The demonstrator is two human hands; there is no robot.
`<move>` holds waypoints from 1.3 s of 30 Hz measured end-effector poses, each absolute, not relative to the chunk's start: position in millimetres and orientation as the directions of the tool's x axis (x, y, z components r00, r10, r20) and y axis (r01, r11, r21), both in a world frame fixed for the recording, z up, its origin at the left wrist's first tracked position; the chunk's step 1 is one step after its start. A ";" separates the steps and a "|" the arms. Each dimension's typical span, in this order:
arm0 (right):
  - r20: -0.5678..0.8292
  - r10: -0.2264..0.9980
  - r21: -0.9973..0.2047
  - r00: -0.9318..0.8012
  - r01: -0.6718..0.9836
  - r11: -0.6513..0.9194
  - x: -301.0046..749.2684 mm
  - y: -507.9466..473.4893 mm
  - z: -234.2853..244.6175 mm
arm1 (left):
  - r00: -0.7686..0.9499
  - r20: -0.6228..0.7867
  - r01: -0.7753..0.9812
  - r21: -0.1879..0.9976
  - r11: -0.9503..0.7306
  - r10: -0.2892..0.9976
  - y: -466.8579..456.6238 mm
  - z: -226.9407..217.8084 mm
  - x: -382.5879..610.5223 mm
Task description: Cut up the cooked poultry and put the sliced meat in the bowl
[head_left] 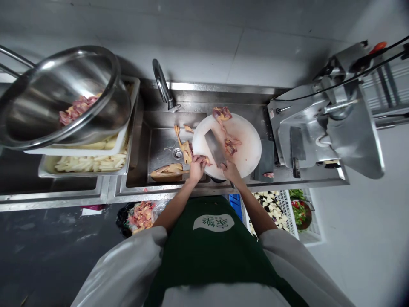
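Note:
My right hand (231,172) is wrapped round the handle of a cleaver (214,146), whose broad blade lies over the round white cutting board (251,147). At the board's left edge, the fingers of my left hand (197,169) are closed on a piece of raw poultry (205,160), partly hidden by them. Dark red poultry parts (230,147) rest near the board's middle. Another fleshy piece (221,113) lies at its far edge. In the sink to the left are a yellow-skinned poultry piece (185,150) and a larger pale carcass (169,172).
A faucet (162,83) rises behind the sink (155,143). Left, a steel bowl (28,102) with meat chunks stands above trays of cut strips (91,163). On the right are a slicing machine (351,123) and a second cleaver (297,147). Below the counter sit a meat bag (140,217) and vegetable baskets (286,204).

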State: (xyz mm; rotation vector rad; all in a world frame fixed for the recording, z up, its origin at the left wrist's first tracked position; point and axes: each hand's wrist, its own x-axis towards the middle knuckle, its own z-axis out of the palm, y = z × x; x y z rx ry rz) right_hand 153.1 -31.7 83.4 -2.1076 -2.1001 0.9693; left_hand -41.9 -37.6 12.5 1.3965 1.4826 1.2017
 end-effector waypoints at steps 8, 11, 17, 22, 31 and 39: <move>-0.222 0.975 -0.389 -0.021 0.919 -0.069 124.0 -47.8 137.1 | -0.463 0.065 0.223 0.974 0.045 0.884 -41.6 22.3 -66.2; -0.207 0.978 -0.395 -0.034 0.917 -0.052 94.3 -47.2 137.9 | -0.545 0.101 0.239 0.970 0.039 0.832 -51.9 23.1 -61.9; -0.479 0.870 -0.360 -0.118 0.930 -0.072 80.3 -34.0 96.7 | -0.252 0.121 0.230 0.971 -0.062 0.960 -47.3 11.2 -34.5; -0.437 0.890 -0.456 -0.127 0.884 -0.098 114.7 -11.6 99.0 | -0.131 0.128 0.254 0.963 -0.091 0.983 -36.1 12.0 -27.9; -0.046 0.855 -0.525 0.516 0.716 -0.460 304.8 -127.0 147.0 | 0.192 0.288 0.360 0.869 -0.340 0.938 -21.9 45.0 103.5; -0.058 0.431 -0.452 0.901 0.361 -0.816 384.4 -297.6 147.0 | 0.804 -0.017 0.421 0.722 -0.549 0.594 -23.9 7.0 307.1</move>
